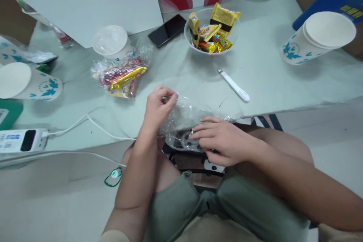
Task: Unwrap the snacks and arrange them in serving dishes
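Observation:
A clear plastic bag (184, 115) lies crumpled at the table's front edge, its near part hanging over my lap. My left hand (160, 106) pinches the bag's upper left corner between thumb and fingers. On the bag's right side rests my right hand (224, 140), fingers stretched out and spread, palm down. Beyond the hands is a white pen-like cutter (234, 85). Behind it stands a clear bowl (193, 47) with yellow-wrapped snacks (224, 19). To the left, another clear bag holds wrapped snacks (124, 77).
Paper cups (295, 47) stand at the right, with others (48, 87) at the left. A black phone (167, 30) lies by a white box (113, 0). White cables (104, 132) run from a white device (17, 140) along the left front edge.

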`<state>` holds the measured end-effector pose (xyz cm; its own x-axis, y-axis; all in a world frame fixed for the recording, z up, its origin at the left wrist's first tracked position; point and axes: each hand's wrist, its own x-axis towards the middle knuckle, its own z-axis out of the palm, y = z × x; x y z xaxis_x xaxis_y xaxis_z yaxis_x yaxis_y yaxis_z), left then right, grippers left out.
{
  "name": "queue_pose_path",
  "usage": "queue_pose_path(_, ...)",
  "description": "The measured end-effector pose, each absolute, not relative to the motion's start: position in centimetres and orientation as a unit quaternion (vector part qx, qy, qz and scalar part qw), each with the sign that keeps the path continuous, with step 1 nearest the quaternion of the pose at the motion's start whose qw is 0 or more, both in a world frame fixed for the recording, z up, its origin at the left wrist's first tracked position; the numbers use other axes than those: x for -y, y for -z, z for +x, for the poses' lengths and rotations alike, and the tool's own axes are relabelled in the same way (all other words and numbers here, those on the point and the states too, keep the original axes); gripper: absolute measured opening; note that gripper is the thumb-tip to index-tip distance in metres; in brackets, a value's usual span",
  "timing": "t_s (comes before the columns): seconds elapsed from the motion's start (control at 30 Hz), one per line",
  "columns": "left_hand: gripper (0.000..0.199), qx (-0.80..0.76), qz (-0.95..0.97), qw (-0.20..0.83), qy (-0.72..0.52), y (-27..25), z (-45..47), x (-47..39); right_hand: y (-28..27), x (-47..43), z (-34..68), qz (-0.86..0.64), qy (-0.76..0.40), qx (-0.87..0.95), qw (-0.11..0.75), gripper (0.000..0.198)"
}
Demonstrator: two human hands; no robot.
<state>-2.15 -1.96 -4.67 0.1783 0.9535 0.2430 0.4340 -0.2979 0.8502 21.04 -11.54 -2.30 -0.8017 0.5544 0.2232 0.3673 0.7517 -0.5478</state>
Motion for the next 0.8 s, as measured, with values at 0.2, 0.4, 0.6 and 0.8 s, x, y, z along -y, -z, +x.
queue_pose_path(0.2, 0.019, -0.592, 0.519, 0.401, -0.468, 5.2, -5.1, 1.0, 2.5, 9.4, 23.8, -0.335, -0.210, 0.888, 0.234, 0.016)
queue_pose_path(0.4, 0.040, -0.564, 0.560, 0.372, -0.479, 6.1, -6.2, 0.7, 2.5, 8.6, 25.7, -0.370, -0.214, 0.877, 0.221, 0.015)
queue_pose_path(0.6, 0.020, -0.530, 0.620, 0.381, -0.436, 5.4, -5.4, 1.3, 3.0, 8.9, 25.3, -0.362, -0.241, 0.884, 0.169, 0.017)
queue_pose_path(0.8, 0.038, -0.570, 0.512, 0.405, -0.500, 5.7, -5.6, 0.7, 2.5, 8.7, 24.9, -0.440, -0.414, 0.766, 0.219, 0.014)
